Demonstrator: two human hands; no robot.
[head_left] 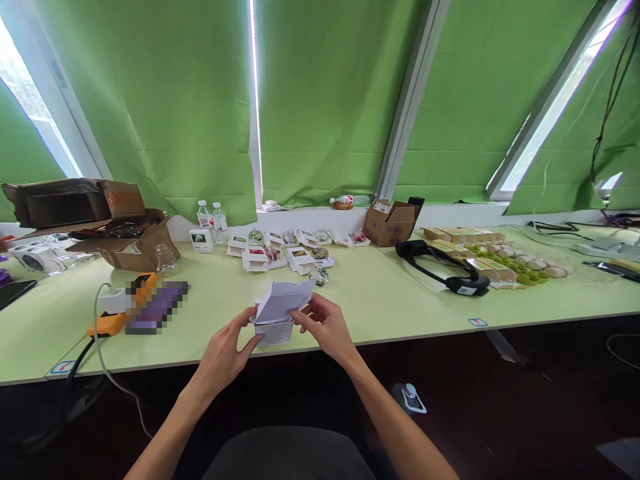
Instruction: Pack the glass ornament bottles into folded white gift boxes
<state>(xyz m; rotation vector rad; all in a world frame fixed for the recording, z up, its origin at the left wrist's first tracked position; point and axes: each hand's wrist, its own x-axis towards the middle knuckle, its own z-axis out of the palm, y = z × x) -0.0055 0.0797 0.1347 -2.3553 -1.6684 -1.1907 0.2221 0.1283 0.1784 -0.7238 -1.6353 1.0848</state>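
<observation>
A small white cardboard box [274, 333] is at the table's front edge, its flap raised and tilted back. My left hand [229, 347] grips the box's left side between thumb and fingers. On the right, my right hand [324, 323] pinches the raised flap [285, 301] with the thumb in front. What lies inside the box is hidden. Just beyond it on the table sits a clear glass ball [319, 275]. Behind that, several opened white boxes [255, 259] lie in rows, with round clear ornaments [319, 254] beside them.
Left: brown cartons [123, 250], an orange device [145, 287], a pixelated purple item [157, 307] and a cable [100, 340]. Right: a black headset [443, 267], egg-like balls [525, 261] and a small carton [390, 225]. Water bottles [219, 219] stand at the back.
</observation>
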